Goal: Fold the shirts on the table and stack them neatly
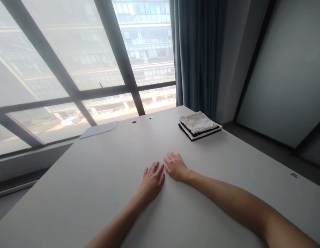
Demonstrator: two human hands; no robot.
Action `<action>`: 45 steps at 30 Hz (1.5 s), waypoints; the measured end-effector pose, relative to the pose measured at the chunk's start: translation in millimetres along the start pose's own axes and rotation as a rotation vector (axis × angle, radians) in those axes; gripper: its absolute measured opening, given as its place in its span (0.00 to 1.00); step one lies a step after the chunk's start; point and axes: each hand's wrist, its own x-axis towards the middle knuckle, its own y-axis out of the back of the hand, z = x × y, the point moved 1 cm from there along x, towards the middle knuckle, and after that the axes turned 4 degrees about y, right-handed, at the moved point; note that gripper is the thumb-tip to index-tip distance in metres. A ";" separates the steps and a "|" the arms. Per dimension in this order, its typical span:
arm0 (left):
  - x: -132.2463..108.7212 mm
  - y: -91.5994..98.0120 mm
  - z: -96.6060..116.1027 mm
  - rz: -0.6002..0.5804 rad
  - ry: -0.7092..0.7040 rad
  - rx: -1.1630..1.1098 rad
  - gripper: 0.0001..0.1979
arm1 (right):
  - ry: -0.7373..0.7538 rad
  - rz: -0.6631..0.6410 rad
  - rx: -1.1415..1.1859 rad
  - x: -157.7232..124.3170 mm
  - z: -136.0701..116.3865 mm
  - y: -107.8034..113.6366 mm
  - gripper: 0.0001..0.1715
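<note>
Two hands lie flat, loosely spread — beyond them, to the right, a cloth stack, probably folded.

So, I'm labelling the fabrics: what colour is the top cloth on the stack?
The top cloth is off-white; the head view, the only one, shows it.

I am facing a window, its dark frame crossing my view of a building, and a blue curtain is hanging at its right side. Near the window, a pale sheet is lying ahead to my left, with a dark hole showing right of it. Farther right, a dark-edged panel is standing above the grey floor.
</note>
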 end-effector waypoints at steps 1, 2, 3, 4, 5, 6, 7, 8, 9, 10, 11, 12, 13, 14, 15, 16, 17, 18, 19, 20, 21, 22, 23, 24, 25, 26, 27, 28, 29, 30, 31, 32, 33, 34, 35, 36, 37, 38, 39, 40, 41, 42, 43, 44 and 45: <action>-0.1 0.0 0.2 -0.001 -0.001 0.001 0.26 | 0.000 0.001 0.001 0.1 0.1 -0.3 0.28; -0.2 -0.2 0.2 -0.001 -0.002 0.003 0.26 | 0.002 0.004 0.001 0.3 0.3 -0.7 0.28; -0.2 -0.7 0.1 0.001 -0.005 0.003 0.26 | 0.005 0.008 0.002 0.4 0.4 -1.0 0.28; -0.1 -1.3 -0.2 0.004 -0.007 0.003 0.26 | 0.008 0.012 0.003 0.6 0.5 -1.4 0.28; 0.1 -2.1 -0.8 0.007 -0.008 0.001 0.26 | 0.010 0.016 0.003 0.8 0.5 -1.8 0.28; 0.2 -3.1 -1.6 0.010 -0.010 -0.001 0.26 | 0.009 0.016 0.004 0.9 0.6 -2.1 0.28; 0.4 -4.3 -2.5 0.012 -0.012 -0.004 0.26 | 0.008 0.016 0.003 1.0 0.5 -2.3 0.28; 0.6 -5.4 -3.4 0.012 -0.013 -0.006 0.26 | 0.006 0.016 0.003 1.1 0.5 -2.4 0.28; 0.8 -6.4 -4.2 0.011 -0.013 -0.005 0.26 | 0.005 0.016 0.001 1.1 0.3 -2.3 0.28; 0.9 -7.3 -4.9 0.011 -0.012 -0.003 0.26 | 0.006 0.014 0.000 1.1 0.1 -2.0 0.28; 0.9 -7.9 -5.4 0.011 -0.010 0.000 0.26 | 0.005 0.011 -0.002 1.0 -0.1 -1.7 0.27; 0.9 -8.1 -5.6 0.012 -0.008 0.004 0.26 | 0.004 0.009 -0.003 0.9 -0.5 -1.3 0.27; 0.7 -8.1 -5.5 0.014 -0.007 0.006 0.26 | 0.001 0.006 -0.005 0.8 -0.8 -0.9 0.27; 0.5 -7.7 -5.3 0.015 -0.006 0.008 0.26 | -0.002 0.003 -0.006 0.7 -1.1 -0.6 0.27; 0.2 -7.2 -4.9 0.015 -0.006 0.008 0.26 | -0.005 0.001 -0.006 0.7 -1.4 -0.4 0.27; -0.1 -6.6 -4.4 0.013 -0.008 0.008 0.26 | -0.006 0.003 -0.007 0.7 -1.6 -0.5 0.27; -0.3 -6.0 -4.0 0.011 -0.009 0.009 0.26 | -0.007 0.006 -0.007 0.9 -1.7 -0.8 0.27; -0.5 -5.5 -3.6 0.010 -0.009 0.009 0.26 | -0.005 0.009 -0.007 1.0 -1.7 -1.3 0.27; -0.7 -5.2 -3.3 0.010 -0.008 0.010 0.26 | -0.004 0.012 -0.007 1.2 -1.6 -1.9 0.26; -0.8 -5.0 -3.1 0.011 -0.008 0.012 0.26 | -0.002 0.014 -0.008 1.3 -1.5 -2.4 0.26; -0.9 -5.0 -3.0 0.013 -0.007 0.014 0.26 | -0.001 0.015 -0.007 1.4 -1.4 -2.9 0.26; -1.0 -5.0 -3.0 0.016 -0.006 0.016 0.26 | -0.001 0.016 -0.007 1.3 -1.4 -3.1 0.26; -1.1 -5.0 -2.9 0.018 -0.006 0.017 0.26 | -0.003 0.015 -0.006 1.2 -1.4 -3.1 0.26; -1.2 -5.0 -2.9 0.021 -0.007 0.015 0.26 | -0.005 0.013 -0.005 1.0 -1.5 -2.7 0.26; -1.4 -5.0 -2.8 0.023 -0.008 0.012 0.26 | -0.007 0.010 -0.003 0.7 -1.7 -2.2 0.27; -1.6 -4.9 -2.7 0.022 -0.010 0.008 0.26 | -0.008 0.008 0.000 0.4 -2.0 -1.5 0.27; -1.8 -4.8 -2.7 0.019 -0.012 0.004 0.26 | -0.010 0.006 0.003 0.2 -2.2 -0.9 0.27; -2.0 -4.8 -2.6 0.014 -0.013 0.002 0.26 | -0.011 0.004 0.005 0.0 -2.4 -0.5 0.27; -2.1 -4.7 -2.6 0.008 -0.012 0.002 0.26 | -0.011 0.005 0.006 -0.1 -2.5 -0.3 0.27; -2.1 -4.7 -2.6 0.003 -0.011 0.003 0.26 | -0.011 0.006 0.007 -0.1 -2.5 -0.4 0.27; -2.1 -4.7 -2.5 0.001 -0.010 0.005 0.26 | -0.013 0.007 0.006 -0.1 -2.3 -0.9 0.27; -2.1 -4.6 -2.4 0.002 -0.009 0.007 0.26 | -0.013 0.008 0.005 -0.1 -2.1 -1.5 0.27; -2.0 -4.5 -2.2 0.003 -0.008 0.009 0.26 | -0.014 0.008 0.004 0.0 -1.9 -2.2 0.27; -1.9 -4.3 -2.0 0.001 -0.008 0.010 0.26 | -0.015 0.009 0.002 0.0 -1.7 -2.9 0.27; -1.8 -4.2 -1.9 0.001 -0.005 0.009 0.26 | -0.015 0.010 0.000 0.0 -1.6 -3.4 0.27; -1.7 -4.2 -1.8 0.000 -0.003 0.008 0.26 | -0.017 0.011 -0.001 0.0 -1.6 -3.7 0.27; -1.6 -4.3 -1.9 0.002 -0.001 0.007 0.26 | -0.018 0.012 -0.002 -0.2 -1.8 -3.7 0.27; -1.5 -4.7 -2.1 0.005 -0.001 0.005 0.26 | -0.019 0.012 0.000 -0.4 -2.0 -3.5 0.27; -1.4 -5.3 -2.5 0.010 -0.004 0.002 0.25 | -0.022 0.011 0.003 -0.7 -2.2 -3.0 0.28; -1.3 -6.2 -3.2 0.017 -0.008 0.000 0.25 | -0.024 0.009 0.008 -1.0 -2.5 -2.4 0.28; -1.3 -7.2 -3.9 0.022 -0.013 -0.003 0.25 | -0.025 0.008 0.014 -1.4 -2.6 -1.7 0.28; -1.2 -8.3 -4.6 0.028 -0.017 -0.006 0.25 | -0.026 0.006 0.020 -1.8 -2.7 -1.0 0.28; -1.1 -9.2 -5.3 0.033 -0.019 -0.009 0.25 | -0.026 0.005 0.026 -2.2 -2.6 -0.4 0.28; -0.9 -9.8 -5.8 0.037 -0.020 -0.012 0.25 | -0.027 0.006 0.031 -2.5 -2.3 0.1 0.28; -0.7 -10.1 -6.1 0.038 -0.019 -0.013 0.25 | -0.027 0.007 0.036 -2.8 -1.9 0.5 0.28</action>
